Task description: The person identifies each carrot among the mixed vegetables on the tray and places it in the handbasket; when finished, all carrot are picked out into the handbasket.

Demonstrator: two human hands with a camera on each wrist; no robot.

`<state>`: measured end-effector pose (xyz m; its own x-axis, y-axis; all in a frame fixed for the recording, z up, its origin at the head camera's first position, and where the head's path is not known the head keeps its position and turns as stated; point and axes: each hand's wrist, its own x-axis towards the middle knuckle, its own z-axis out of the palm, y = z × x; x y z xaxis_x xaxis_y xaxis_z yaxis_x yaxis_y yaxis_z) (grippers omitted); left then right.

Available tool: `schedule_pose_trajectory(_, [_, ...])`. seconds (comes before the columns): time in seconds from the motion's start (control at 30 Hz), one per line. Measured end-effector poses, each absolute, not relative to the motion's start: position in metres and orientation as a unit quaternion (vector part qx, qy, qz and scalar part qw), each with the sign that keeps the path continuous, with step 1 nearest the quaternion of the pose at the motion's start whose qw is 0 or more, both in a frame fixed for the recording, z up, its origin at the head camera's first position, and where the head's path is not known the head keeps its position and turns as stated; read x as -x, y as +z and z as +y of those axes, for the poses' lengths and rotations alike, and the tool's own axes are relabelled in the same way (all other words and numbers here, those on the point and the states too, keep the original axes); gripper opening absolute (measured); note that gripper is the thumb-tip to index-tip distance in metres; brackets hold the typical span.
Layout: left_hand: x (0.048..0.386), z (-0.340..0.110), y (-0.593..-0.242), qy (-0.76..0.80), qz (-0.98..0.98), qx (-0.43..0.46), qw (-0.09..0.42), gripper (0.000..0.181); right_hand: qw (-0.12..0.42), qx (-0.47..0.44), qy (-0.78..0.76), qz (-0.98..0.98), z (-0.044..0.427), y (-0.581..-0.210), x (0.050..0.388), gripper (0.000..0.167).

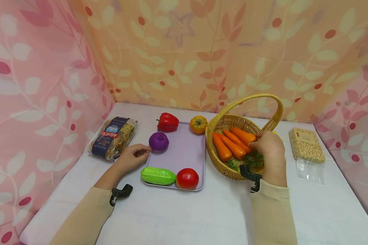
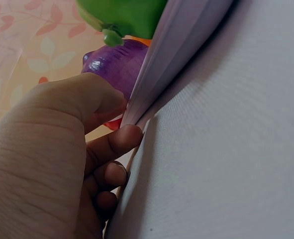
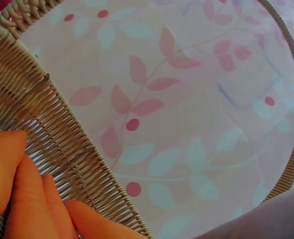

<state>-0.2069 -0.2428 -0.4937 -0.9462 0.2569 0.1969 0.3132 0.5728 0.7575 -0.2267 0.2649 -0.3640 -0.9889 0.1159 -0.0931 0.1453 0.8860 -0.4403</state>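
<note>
In the head view my right hand [image 1: 270, 145] reaches over the right side of a wicker basket [image 1: 213, 153] and pinches the stem end of a carrot [image 1: 243, 135]. Several carrots lie side by side in the basket, green tops toward me. The right wrist view shows their orange tips [image 3: 30, 199] against the woven wall. At the left rim of a pale purple tray [image 1: 184, 154], my left hand [image 1: 133, 156] rests with loosely bent fingers. Its fingertips come close to a purple onion [image 1: 158, 142]; the left wrist view shows thumb and index finger [image 2: 129, 137] by the rim.
Around the tray sit a red bell pepper [image 1: 168, 122], a small orange pumpkin [image 1: 198, 124], a light green gourd [image 1: 158, 176] and a round red tomato [image 1: 187, 178]. A pasta bag [image 1: 113, 137] lies left, a bag of grains [image 1: 306, 144] right. The basket's handle [image 1: 246, 98] arches high.
</note>
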Motion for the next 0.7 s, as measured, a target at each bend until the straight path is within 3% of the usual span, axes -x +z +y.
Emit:
schedule_pose_trajectory(0.13, [0.207, -0.244, -0.494, -0.432, -0.887, 0.161, 0.033, 0.017, 0.074, -0.051, -0.212, 0.973, 0.263, -0.363, 0.227, 0.053])
schedule_pose_trajectory(0.27, [0.206, -0.245, -0.495, -0.434, -0.886, 0.160, 0.033, 0.018, 0.079, -0.031, -0.202, 0.976, 0.259, -0.364, 0.229, 0.045])
schedule_pose_trajectory(0.43, [0.205, -0.244, -0.495, -0.434, -0.886, 0.159, 0.030, 0.018, 0.082, -0.014, -0.238, 0.968, 0.258, -0.358, 0.226, 0.055])
schedule_pose_trajectory(0.7, [0.206, -0.242, -0.493, -0.436, -0.884, 0.162, 0.033, 0.018, -0.016, -0.050, -0.226, 0.973, 0.266, -0.344, 0.213, 0.062])
